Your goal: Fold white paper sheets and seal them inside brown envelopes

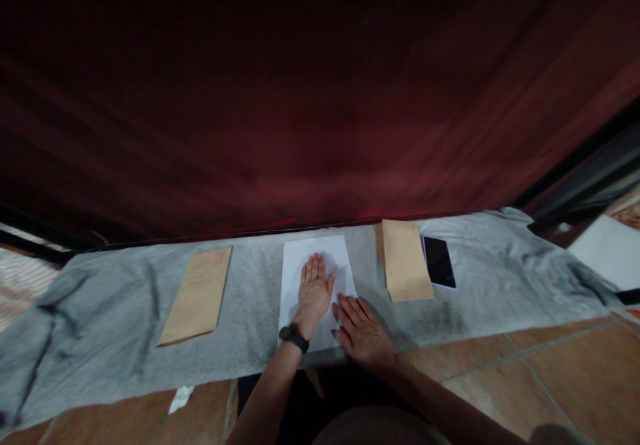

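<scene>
Paper [306,253] is laid flat on a grey cloth [125,298], in the middle of it and straight ahead of the person. Its long axis is run away from the person toward the red curtain [320,98]. The far short edge is set near the cloth's back edge and the near short edge close to the cloth's front edge. The sheet is placed almost square to the person, with only a slight lean. Its visible face is plain white.

A faint reddish mark is seen at the far corner of the left envelope [197,295], too dim to be read.

The left hand [315,292], with a dark watch [294,337] worn at the wrist, is spread open and pressed palm down on the middle of the sheet, fingers pointed toward the curtain. The right hand [363,332] is likewise laid open and palm down at the sheet's near right corner, partly on the cloth, its fingers angled toward the left hand. Nothing is gripped by either hand.

A second envelope [405,258] is placed to the right of the paper, apart from it, and a dark phone [439,262] is set just beside that envelope. The cloth is spread over a tiled floor [550,378], where a small white scrap [181,398] is seen.
</scene>
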Available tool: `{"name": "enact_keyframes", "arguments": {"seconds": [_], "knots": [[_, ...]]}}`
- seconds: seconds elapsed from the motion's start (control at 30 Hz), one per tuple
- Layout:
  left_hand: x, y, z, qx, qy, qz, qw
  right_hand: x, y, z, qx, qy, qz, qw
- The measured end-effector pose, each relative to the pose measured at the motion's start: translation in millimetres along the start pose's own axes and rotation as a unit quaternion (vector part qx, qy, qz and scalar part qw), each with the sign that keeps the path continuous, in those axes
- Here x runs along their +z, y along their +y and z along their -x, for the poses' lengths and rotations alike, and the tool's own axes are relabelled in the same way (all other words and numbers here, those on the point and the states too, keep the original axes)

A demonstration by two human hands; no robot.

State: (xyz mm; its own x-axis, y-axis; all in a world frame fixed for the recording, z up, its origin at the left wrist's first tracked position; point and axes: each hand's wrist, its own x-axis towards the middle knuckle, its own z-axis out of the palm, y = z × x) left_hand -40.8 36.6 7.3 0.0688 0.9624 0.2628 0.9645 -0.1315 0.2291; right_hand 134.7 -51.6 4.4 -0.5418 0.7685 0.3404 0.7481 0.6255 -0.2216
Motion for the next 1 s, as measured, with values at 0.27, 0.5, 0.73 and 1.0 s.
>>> {"name": "enact_keyframes", "arguments": {"seconds": [0.27, 0.5, 0.73, 1.0], "knots": [[13.3, -30.1, -27.2, -0.022, 0.019, -0.015, 0.999, -6.0, 2.0, -1.7, -0.007, -0.024, 0.001, 1.0], [-5.7, -75.8, 5.9, -0.076, 0.058, -0.047, 0.994, -1.2, 1.8, 0.5, 0.003, -0.012, -0.003, 1.0], [-29.1, -88.9, 39.3, -0.132, 0.084, -0.062, 0.986, -0.8, 2.3, 2.0, -0.002, -0.012, -0.003, 1.0], [-28.4, -10.9, 116.9, 0.064, 0.007, 0.006, 0.998, -3.1, 1.8, 0.7, 0.003, -0.027, -0.006, 1.0]]}}
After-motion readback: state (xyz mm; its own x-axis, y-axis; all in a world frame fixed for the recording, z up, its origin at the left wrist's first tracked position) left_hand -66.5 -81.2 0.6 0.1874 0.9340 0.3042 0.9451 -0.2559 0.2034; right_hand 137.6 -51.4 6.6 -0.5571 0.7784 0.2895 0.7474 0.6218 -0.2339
